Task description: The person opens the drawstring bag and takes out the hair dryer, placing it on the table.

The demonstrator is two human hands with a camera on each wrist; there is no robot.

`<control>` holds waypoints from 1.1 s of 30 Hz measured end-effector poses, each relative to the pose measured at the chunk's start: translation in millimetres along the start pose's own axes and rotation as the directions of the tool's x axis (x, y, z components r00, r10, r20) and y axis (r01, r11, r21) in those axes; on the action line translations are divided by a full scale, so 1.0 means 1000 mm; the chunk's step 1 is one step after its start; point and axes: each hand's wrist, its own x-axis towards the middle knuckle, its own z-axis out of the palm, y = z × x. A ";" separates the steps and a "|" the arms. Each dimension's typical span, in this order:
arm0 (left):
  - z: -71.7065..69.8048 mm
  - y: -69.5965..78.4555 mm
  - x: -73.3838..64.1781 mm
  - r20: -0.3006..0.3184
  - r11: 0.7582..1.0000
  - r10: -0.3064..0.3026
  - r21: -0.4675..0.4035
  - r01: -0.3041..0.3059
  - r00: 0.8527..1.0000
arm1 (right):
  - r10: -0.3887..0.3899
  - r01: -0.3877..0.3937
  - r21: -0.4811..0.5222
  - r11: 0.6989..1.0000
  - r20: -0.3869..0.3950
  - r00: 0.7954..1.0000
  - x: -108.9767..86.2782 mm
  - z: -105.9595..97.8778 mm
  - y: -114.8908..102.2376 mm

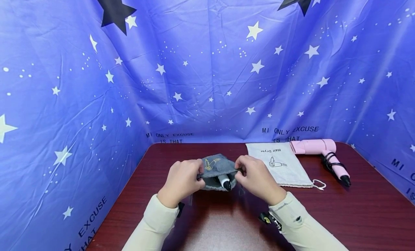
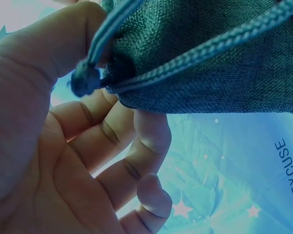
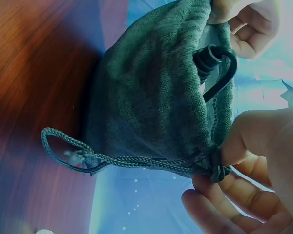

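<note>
A grey drawstring bag (image 1: 225, 164) with a yellow hair-dryer drawing sits at the middle of the table, its mouth facing me. My left hand (image 1: 183, 179) pinches the left corner of the mouth, and my right hand (image 1: 259, 178) pinches the right corner. Between them the rim is spread apart. Inside lies a white hair dryer (image 1: 223, 180), with only its handle end and black cord showing; the remainder is hidden by the cloth. In the right wrist view the black cord (image 3: 229, 73) loops at the opening, and a knotted drawstring (image 3: 132, 161) hangs along the bag's side.
Right of the bag, a white drawstring bag (image 1: 290, 175) printed "Hair Dryer" lies flat. A pink hair dryer (image 1: 314, 146), black cord wound round its handle, lies at the back right and overlaps that bag's corner. Blue star-printed cloth (image 1: 207, 81) hangs around the dark red table (image 1: 136, 193).
</note>
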 end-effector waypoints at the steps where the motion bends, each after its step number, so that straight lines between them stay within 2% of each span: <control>1: 0.000 0.000 0.000 0.000 1.000 0.000 0.001 0.000 1.000 | 0.000 0.000 -0.003 1.000 0.001 1.000 0.000 0.000 0.001; 10: 0.000 -0.001 0.000 0.012 1.000 -0.007 -0.013 0.007 1.000 | -0.020 0.020 -0.034 0.999 0.002 1.000 0.000 0.000 0.002; 27: 0.001 -0.001 0.000 0.030 1.000 0.004 -0.017 -0.004 1.000 | -0.123 0.116 -0.192 0.975 -0.029 0.992 -0.004 0.007 0.007; 33: 0.001 -0.001 -0.001 0.011 1.000 0.008 -0.004 -0.008 1.000 | -0.141 0.130 -0.170 0.977 -0.052 0.989 -0.005 0.009 0.009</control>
